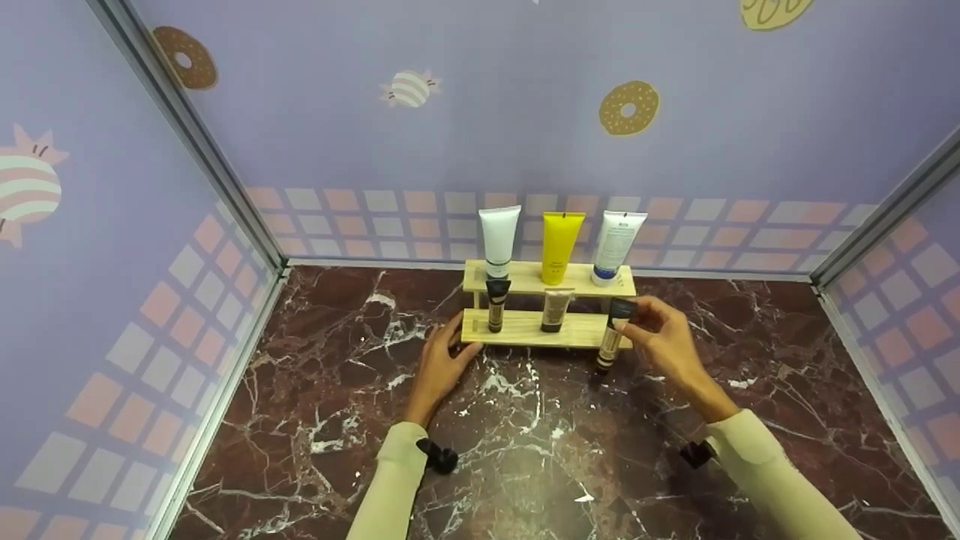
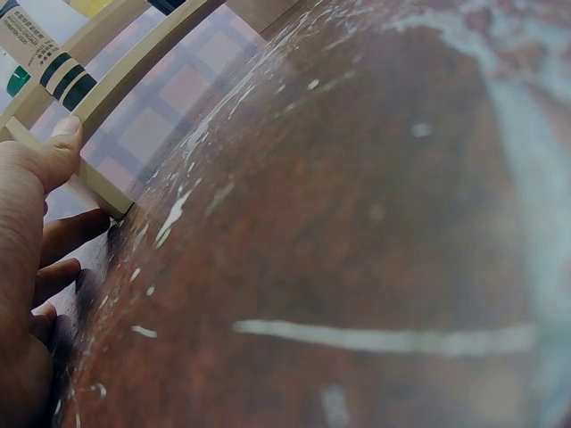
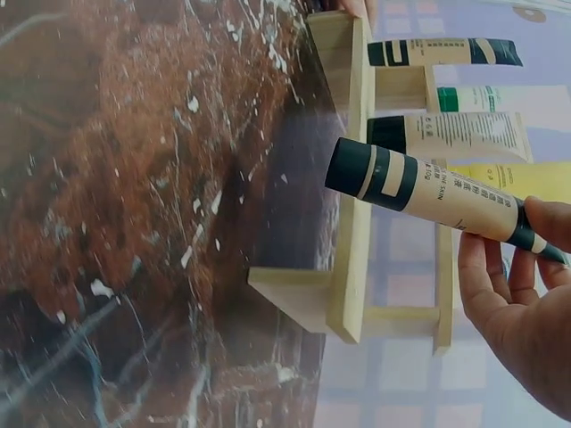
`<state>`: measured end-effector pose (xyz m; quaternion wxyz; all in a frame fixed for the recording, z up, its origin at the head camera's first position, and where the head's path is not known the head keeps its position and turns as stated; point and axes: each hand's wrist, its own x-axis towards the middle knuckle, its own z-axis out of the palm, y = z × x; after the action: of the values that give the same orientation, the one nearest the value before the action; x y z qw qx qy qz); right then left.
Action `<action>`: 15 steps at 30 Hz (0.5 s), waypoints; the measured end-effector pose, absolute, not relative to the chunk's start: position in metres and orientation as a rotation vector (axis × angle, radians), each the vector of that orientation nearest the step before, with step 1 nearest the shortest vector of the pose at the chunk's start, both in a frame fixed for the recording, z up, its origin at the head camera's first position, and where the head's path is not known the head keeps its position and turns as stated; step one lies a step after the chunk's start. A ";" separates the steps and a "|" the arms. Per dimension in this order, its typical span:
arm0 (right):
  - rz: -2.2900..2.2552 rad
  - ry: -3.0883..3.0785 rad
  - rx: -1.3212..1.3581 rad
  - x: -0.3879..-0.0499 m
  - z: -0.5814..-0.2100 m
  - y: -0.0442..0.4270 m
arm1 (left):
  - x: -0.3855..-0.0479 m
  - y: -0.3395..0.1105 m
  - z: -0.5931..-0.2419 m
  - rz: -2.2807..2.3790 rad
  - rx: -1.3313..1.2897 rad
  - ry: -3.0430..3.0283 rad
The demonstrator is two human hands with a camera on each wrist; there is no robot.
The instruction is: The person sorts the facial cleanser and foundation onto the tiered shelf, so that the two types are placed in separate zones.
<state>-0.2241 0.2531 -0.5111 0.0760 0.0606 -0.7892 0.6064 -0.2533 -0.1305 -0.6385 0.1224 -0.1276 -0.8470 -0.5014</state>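
Observation:
A two-tier wooden rack [image 1: 585, 330] stands at the back of the table. My left hand [image 1: 442, 367] holds its left end, thumb on the lower shelf's front edge and fingers against the side, as the left wrist view shows. My right hand [image 1: 671, 349] pinches a beige-and-black squeeze tube [image 3: 446, 196] by its flat black end. The tube hangs cap down and tilted, just in front of the lower shelf's right end. On that shelf stand a slim black-and-beige tube [image 1: 496, 307] at the left and a beige tube [image 1: 555, 311] in the middle.
Along the upper shelf stand a white tube [image 1: 499, 240], a yellow tube [image 1: 561, 247] and a white tube with a blue cap [image 1: 616, 247]. Behind the rack rises a purple patterned wall [image 1: 487, 150]. Dark red marbled tabletop [image 1: 337, 390] surrounds the rack.

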 end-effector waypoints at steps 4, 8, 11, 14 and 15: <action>1.806 -2.377 0.207 -0.230 -0.509 0.256 | -0.253 -0.130 -0.638 -1.457 -0.370 -2.470; 1.809 -2.378 0.238 -0.236 -0.508 0.258 | -0.253 -0.130 -0.639 -1.450 -0.377 -2.468; 1.797 -2.373 0.247 -0.241 -0.507 0.259 | -0.253 -0.130 -0.639 -1.452 -0.377 -2.464; 1.795 -2.363 0.259 -0.245 -0.505 0.259 | -0.254 -0.130 -0.639 -1.460 -0.380 -2.462; 1.805 -2.356 0.261 -0.247 -0.505 0.259 | -0.254 -0.130 -0.638 -1.465 -0.379 -2.464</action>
<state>-0.2465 0.2586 -0.5048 0.0811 0.0873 -0.7881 0.6039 -0.2538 -0.1303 -0.6385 0.1247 -0.1301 -0.8454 -0.5027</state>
